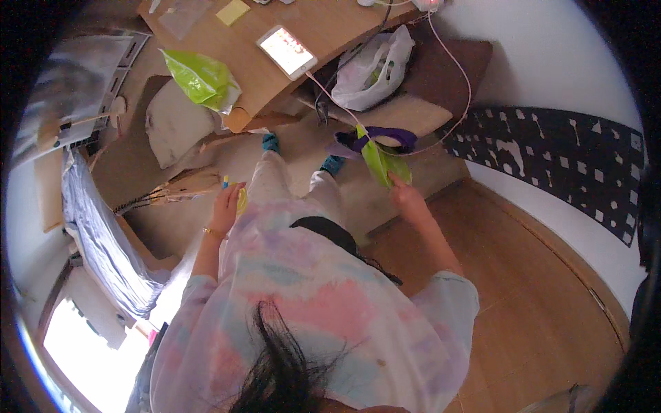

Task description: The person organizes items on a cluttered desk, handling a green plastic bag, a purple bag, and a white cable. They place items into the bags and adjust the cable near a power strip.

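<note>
My right hand grips the lower edge of a bright green sheet or bag of thin plastic, held out over the floor to the right of my legs. Behind that plastic lies a purple looped thing, possibly a slipper, partly covered. By my left thigh, my left hand is closed around something yellow. A small yellow-and-blue tip sticks up beside its fingers; I cannot tell whether both are one thing. Ahead on the wooden desk stands a shiny green plastic packet near the edge.
A lit phone lies on the desk, its pale cable looping down past the green plastic. Also there is a yellow notepad. A white carrier bag sits under the desk edge. Left are a brown paper bag and a pale cushion.
</note>
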A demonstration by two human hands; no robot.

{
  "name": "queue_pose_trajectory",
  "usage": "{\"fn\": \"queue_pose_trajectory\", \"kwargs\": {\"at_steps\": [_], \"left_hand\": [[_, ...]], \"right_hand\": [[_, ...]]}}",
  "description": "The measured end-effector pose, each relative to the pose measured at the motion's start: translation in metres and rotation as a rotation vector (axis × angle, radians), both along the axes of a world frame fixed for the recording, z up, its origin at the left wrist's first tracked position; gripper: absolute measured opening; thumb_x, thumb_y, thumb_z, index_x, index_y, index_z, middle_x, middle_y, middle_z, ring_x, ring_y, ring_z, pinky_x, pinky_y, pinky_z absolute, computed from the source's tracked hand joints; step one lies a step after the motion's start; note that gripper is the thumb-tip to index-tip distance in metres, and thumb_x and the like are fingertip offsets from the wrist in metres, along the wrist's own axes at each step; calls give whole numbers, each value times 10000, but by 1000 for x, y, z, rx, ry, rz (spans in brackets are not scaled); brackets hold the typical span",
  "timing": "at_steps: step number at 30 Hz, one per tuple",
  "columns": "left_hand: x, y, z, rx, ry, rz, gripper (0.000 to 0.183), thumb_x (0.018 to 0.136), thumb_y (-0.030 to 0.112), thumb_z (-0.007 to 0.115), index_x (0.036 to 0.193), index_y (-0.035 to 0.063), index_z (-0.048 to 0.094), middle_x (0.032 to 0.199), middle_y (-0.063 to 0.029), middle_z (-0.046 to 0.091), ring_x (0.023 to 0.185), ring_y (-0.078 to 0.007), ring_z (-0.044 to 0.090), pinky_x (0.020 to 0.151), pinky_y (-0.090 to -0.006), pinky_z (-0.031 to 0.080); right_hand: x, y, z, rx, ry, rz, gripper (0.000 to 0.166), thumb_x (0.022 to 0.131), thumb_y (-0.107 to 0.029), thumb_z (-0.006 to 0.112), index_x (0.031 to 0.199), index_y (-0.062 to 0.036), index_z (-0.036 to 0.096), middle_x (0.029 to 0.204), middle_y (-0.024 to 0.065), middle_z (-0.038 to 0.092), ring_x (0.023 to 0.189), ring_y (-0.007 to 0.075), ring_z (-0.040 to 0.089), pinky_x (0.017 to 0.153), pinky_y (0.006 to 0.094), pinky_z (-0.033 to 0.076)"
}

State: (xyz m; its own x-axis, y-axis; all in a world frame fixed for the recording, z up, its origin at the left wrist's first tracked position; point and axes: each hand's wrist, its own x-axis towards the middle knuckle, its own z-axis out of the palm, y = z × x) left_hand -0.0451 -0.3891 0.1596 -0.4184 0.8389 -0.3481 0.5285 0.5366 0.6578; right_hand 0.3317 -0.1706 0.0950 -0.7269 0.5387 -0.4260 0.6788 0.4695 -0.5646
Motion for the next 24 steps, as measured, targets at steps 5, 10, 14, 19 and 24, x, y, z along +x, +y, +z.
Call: {"fn": "queue_pose_trajectory", "kwargs": {"at_steps": [5,10,14,19,24], "left_hand": [[14,20,38,-34,-184,174,258,863,134,367,1015,30,546,918,-109,578,809,-184,534,737,-277,407],[-21,11,27,42,-155,348,257,857,164,399,1011,17,542,921,-103,579,790,-184,536,731,-271,409],[-55,44,23,27,34,504,382,778,330,529,993,15,555,954,-157,553,875,-248,511,752,-322,403],[-82,129,-22,-108,355,500,676,563,418,702,1080,37,489,1029,-206,458,964,-325,406,816,-357,353],[-120,169,-44,133,367,716,757,436,400,761,1044,59,466,984,-176,443,955,-317,386,820,-359,350]], "right_hand": [[-21,4,71,-52,-112,-66,105,687,-87,523,684,15,495,820,217,526,677,374,500,592,446,399],[-28,1,124,-186,-155,41,146,680,-90,523,658,52,502,697,233,505,684,390,489,587,436,393],[-43,-4,153,-224,-36,150,149,690,-88,509,659,56,495,699,230,496,657,393,490,556,432,384],[-77,-8,194,-130,-70,169,125,691,-68,498,643,46,491,713,210,505,659,378,499,550,422,388],[-136,-9,241,-72,-3,157,100,684,-52,501,630,32,490,748,177,519,651,349,508,549,406,400]]}}
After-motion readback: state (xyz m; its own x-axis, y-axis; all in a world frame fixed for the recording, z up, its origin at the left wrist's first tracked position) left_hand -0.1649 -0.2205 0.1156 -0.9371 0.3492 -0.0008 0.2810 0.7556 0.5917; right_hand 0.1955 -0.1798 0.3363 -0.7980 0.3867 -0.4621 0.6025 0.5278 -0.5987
